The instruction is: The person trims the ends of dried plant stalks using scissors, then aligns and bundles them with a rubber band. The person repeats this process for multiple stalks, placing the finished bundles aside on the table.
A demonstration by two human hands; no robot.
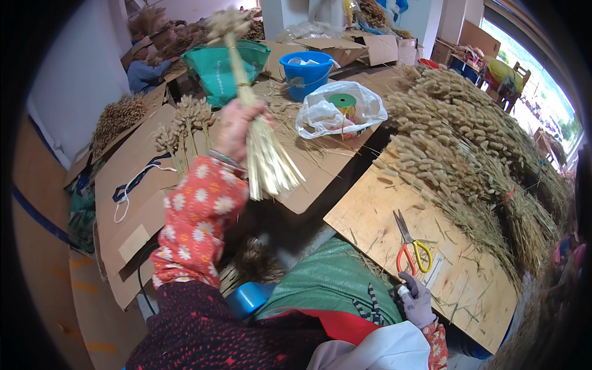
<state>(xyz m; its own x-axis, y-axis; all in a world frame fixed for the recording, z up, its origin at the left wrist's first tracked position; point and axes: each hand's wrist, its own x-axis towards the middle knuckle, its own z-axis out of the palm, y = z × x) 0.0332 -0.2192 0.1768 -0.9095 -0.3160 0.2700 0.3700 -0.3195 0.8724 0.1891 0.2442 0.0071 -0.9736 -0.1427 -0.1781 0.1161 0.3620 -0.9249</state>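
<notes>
My left hand (238,127) is raised, closed around the stems of a tied bundle of dried bunny-tail grass (273,162). Its fluffy heads point up and away, blurred; the cut stem ends fan out below. My right hand (415,298) wears a greyish glove, with white wrapping on one finger. It rests by the near edge of a wooden board (370,222), fingers slightly bent and apart, with nothing visible in it. Just beyond its fingertips, scissors (410,247) with one red and one yellow handle lie on the board, blades pointing away.
Loose bunny-tail grass (444,138) is heaped across the board's right side. Smaller bundles (185,125) stand on cardboard (138,185) at left. Beyond are a green bag (217,69), a blue bucket (305,76) and a plastic bag (319,115) around a green spool (342,100). A person (145,69) sits far left.
</notes>
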